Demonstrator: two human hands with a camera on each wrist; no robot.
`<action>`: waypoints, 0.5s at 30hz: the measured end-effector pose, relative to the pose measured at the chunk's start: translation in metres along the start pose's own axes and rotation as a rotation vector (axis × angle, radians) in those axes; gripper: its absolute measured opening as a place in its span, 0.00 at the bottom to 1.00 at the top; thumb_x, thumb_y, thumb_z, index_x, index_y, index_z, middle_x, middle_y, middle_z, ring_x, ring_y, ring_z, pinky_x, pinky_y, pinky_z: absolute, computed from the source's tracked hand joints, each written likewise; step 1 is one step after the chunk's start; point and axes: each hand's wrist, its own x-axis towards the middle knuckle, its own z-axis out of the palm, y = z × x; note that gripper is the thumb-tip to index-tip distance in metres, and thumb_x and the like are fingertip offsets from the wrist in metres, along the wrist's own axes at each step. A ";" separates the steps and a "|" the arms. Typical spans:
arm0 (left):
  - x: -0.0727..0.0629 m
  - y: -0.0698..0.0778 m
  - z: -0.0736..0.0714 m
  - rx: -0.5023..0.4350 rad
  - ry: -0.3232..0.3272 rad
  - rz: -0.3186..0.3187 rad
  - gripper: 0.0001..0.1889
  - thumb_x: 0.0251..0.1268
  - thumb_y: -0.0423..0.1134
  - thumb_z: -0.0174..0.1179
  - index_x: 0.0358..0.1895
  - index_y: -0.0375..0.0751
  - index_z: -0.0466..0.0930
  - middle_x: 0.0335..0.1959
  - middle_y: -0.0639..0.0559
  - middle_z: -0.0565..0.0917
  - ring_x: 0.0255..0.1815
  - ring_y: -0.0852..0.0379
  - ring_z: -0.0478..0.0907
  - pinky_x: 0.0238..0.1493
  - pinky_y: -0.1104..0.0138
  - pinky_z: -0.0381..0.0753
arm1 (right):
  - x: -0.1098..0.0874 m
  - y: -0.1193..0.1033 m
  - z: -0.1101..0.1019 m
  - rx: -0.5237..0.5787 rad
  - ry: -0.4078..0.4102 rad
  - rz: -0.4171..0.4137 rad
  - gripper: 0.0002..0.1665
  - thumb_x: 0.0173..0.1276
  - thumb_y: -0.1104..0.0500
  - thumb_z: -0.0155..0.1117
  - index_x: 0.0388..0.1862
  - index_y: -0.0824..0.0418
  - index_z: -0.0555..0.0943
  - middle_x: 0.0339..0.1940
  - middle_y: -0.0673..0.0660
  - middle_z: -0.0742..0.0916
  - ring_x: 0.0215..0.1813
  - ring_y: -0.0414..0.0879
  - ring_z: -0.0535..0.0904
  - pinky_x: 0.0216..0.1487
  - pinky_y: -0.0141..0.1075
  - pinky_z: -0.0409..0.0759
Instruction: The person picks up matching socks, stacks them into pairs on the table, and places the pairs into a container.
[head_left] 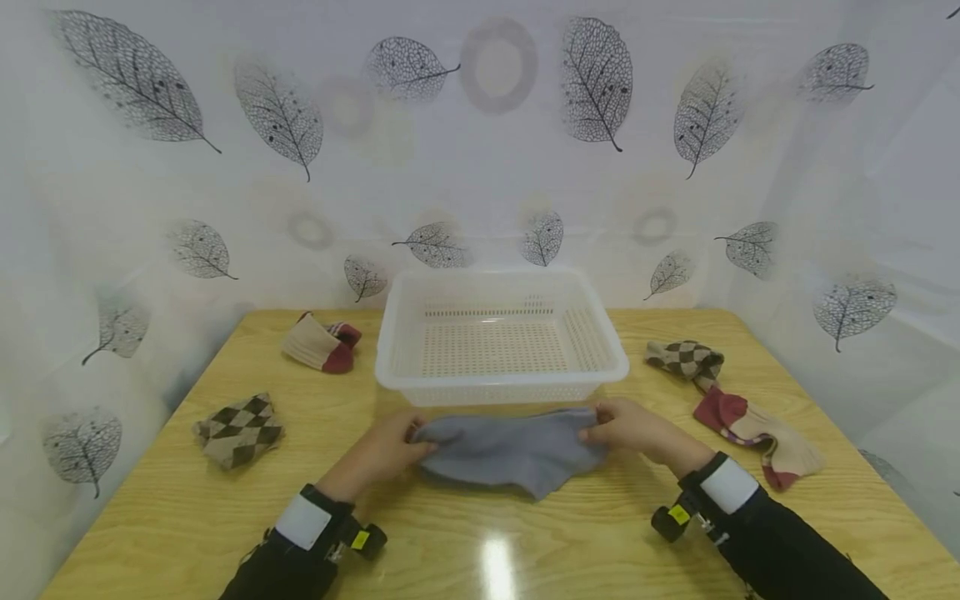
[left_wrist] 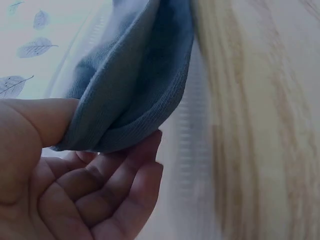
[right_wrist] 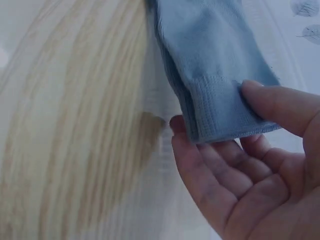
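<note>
Pinching the layered grey sock (head_left: 510,450) by one end in the left grip (head_left: 384,454) and by the ribbed end in the right grip (head_left: 637,430), over the tabletop (head_left: 420,550), in front of the white basket (head_left: 502,381); apt to slip askew from slackening or uneven pull. Without legible brand, label or writing, back to the leaf-printed curtain (head_left: 465,183).

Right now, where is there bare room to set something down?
The table is bare between the left sleeve and right sleeve, nearer the person than the grey sock; also between the left checked sock and left hand. The white basket looks empty inside. It's crowded at the right, where a checked sock and a beige-and-maroon sock lie close together.
</note>
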 end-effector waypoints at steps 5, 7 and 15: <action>-0.002 0.004 -0.008 -0.023 -0.012 0.006 0.10 0.61 0.35 0.66 0.41 0.36 0.76 0.28 0.50 0.81 0.27 0.58 0.78 0.27 0.64 0.77 | -0.005 -0.004 -0.007 0.144 -0.033 -0.027 0.11 0.64 0.65 0.65 0.40 0.67 0.72 0.30 0.51 0.80 0.34 0.40 0.76 0.34 0.33 0.77; -0.003 0.006 -0.011 -0.041 -0.010 0.000 0.11 0.61 0.35 0.66 0.42 0.36 0.76 0.30 0.48 0.83 0.29 0.57 0.80 0.29 0.64 0.80 | -0.008 -0.008 -0.009 0.142 -0.018 -0.047 0.11 0.63 0.66 0.65 0.37 0.64 0.70 0.26 0.49 0.77 0.31 0.39 0.75 0.32 0.31 0.75; -0.005 0.011 -0.020 -0.048 -0.017 0.045 0.12 0.62 0.36 0.65 0.45 0.33 0.80 0.34 0.47 0.84 0.28 0.58 0.81 0.29 0.66 0.82 | -0.017 -0.024 -0.016 0.088 0.003 -0.087 0.13 0.65 0.63 0.66 0.35 0.65 0.69 0.22 0.50 0.74 0.29 0.39 0.74 0.30 0.32 0.73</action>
